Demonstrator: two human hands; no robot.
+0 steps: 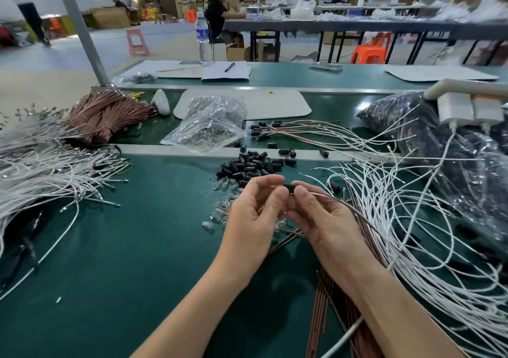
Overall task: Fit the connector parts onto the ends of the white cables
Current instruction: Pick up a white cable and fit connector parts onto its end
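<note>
Both hands meet above the green bench mat [137, 247]. My right hand [321, 220] pinches a small black connector sleeve [289, 187] with a pinkish-brown and white cable [354, 206] trailing off to the right. My left hand [255, 212] pinches the sleeve's left end between thumb and forefinger. Just beyond the hands lies a heap of loose black sleeves [253, 165] and several small clear glass bulbs [222, 209]. White cables [412, 220] loop in a tangle at the right. Another mass of white cables [41, 171] lies at the left.
A clear bag of bulbs [209, 121] and bundled copper-coloured wires [107, 113] lie past a metal rail [178, 150]. Finished cables with black ends [275, 128] lie beside them. Dark bags of parts [439, 143] and a white power strip [467, 105] sit at the right. A water bottle [203, 39] stands farther back.
</note>
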